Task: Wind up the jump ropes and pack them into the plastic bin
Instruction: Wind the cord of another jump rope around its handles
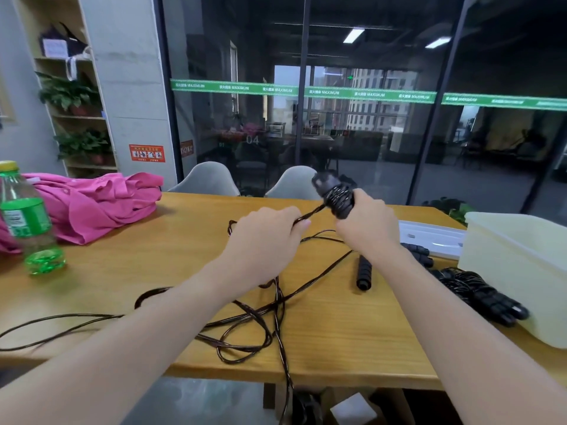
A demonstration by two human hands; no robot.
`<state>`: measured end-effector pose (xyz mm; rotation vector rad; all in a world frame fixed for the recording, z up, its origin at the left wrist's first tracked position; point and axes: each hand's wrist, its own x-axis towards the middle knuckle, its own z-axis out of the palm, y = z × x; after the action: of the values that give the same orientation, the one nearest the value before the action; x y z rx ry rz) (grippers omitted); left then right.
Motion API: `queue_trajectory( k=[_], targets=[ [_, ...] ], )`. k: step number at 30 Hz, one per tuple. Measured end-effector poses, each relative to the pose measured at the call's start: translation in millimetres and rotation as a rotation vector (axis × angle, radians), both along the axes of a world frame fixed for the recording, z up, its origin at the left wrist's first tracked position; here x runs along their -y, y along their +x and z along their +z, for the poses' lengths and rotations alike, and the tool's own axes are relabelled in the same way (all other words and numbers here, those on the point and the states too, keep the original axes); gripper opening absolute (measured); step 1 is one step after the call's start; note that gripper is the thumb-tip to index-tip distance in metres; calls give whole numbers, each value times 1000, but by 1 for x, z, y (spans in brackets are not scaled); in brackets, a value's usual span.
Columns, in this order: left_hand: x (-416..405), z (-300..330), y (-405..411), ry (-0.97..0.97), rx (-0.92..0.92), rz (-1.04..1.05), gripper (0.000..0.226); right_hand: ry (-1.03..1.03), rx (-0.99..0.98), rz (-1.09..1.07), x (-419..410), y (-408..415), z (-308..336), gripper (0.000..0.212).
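Observation:
My right hand [366,223] grips black jump-rope handles [333,193] held up above the table, with several turns of black cord wound round them. My left hand [267,237] pinches the taut cord [310,213] just left of the handles. The loose rope [260,314] lies in tangled loops on the wooden table [153,265] and hangs over its front edge. A second black handle [363,273] lies on the table under my right forearm. A wound-up jump rope [481,294] lies beside the translucent plastic bin [518,271] at the right.
A green plastic bottle [26,222] stands at the left edge, with pink cloth [95,204] behind it. The bin's white lid [429,237] lies flat left of the bin. Two grey chairs [208,180] stand beyond the table before a glass wall.

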<state>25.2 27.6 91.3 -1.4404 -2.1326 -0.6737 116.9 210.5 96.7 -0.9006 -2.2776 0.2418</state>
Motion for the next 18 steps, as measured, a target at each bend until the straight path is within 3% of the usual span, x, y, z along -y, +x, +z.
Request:
queue_trajectory(
  k=[3,5,7,9,11,13,18],
  targets=[
    [1,13,-10,-14,-184,13,48,154,313,9,10,-1,-5,31],
    [1,21,-17,-55,-208,-47,50,250,468,117,15,2,-8,29],
    [-3,27,-24,-138,-98,-131,48,338,579,304,22,9,-11,31],
    [-7,29,-31,-235,158,-257,46,428,633,454,31,18,-10,18],
    [-10,30,-39,-258,368,-369,52,459,545,584,37,25,-7,24],
    [-11,31,-42,-212,514,-440,61,419,327,700,37,31,-5,28],
    [-15,42,-41,-150,714,-530,62,194,12,744,31,40,-7,41]
  ],
)
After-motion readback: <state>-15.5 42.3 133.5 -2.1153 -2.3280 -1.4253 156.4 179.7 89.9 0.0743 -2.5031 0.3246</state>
